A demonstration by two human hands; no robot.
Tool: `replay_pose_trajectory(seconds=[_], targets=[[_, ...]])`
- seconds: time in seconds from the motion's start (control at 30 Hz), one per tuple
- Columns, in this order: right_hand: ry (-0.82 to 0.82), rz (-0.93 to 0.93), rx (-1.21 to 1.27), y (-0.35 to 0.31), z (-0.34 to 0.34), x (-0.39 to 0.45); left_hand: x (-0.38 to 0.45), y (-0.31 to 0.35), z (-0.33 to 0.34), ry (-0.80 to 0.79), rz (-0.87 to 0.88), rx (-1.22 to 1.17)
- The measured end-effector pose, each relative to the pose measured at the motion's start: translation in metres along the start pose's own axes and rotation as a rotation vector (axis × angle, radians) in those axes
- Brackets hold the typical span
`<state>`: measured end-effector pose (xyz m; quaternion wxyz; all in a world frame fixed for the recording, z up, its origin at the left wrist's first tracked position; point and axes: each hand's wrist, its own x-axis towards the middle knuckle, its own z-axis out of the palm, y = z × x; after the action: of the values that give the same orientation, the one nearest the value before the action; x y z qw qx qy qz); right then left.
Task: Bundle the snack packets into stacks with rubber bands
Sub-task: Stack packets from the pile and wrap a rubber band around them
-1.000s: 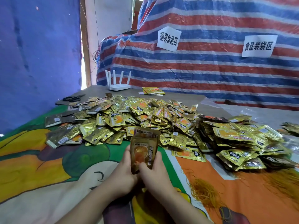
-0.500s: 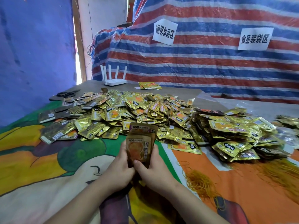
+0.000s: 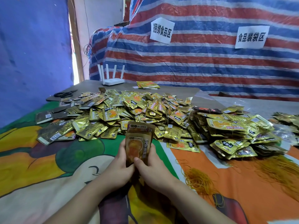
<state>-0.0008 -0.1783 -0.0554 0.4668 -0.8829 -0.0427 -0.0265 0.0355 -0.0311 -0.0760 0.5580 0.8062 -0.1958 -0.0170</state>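
Hands [image 3: 139, 168] around two packets [image 3: 138, 143]

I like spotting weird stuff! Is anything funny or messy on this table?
One dark packet with red print sits atop the bundled gold packets, unlike the rest. Rubber bands lie in a loose tangle beside the hands.

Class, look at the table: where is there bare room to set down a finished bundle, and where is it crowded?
Free: the cloth left of the hands, below the loose packet pile, and the grey tabletop beside the router. Crowded: the pile and the rubber bands.
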Motion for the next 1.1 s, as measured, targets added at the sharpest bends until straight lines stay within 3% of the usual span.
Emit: replay_pose_trajectory(seconds=[0.1, 0.27, 0.37, 0.47, 0.6, 0.9, 0.97, 1.1], targets=[[-0.051, -0.029, -0.127, -0.002, -0.026, 0.003, 0.001, 0.001, 0.001, 0.018, -0.011, -0.022], [0.017, 0.015, -0.520, 0.006, -0.105, 0.031, 0.002, -0.002, 0.000, 0.018, -0.041, 0.003], [-0.153, 0.040, -0.758, 0.016, -0.142, 0.041, 0.002, -0.003, 0.000, 0.013, -0.046, 0.009], [-0.320, 0.078, -0.828, 0.025, -0.150, 0.043, 0.003, -0.004, -0.001, 0.014, -0.063, 0.014], [-0.398, 0.125, -0.750, 0.037, -0.141, 0.043, 0.003, -0.003, -0.001, 0.011, -0.061, 0.022], [-0.340, 0.036, -0.772, 0.045, -0.127, 0.044, 0.001, -0.001, -0.001, 0.006, -0.066, 0.027], [-0.210, 0.051, -0.603, 0.045, -0.127, 0.043, 0.001, 0.000, -0.001, 0.004, -0.065, 0.031], [0.010, 0.119, 0.046, 0.042, -0.123, 0.041, 0.001, 0.001, -0.001, -0.001, -0.063, 0.033]])
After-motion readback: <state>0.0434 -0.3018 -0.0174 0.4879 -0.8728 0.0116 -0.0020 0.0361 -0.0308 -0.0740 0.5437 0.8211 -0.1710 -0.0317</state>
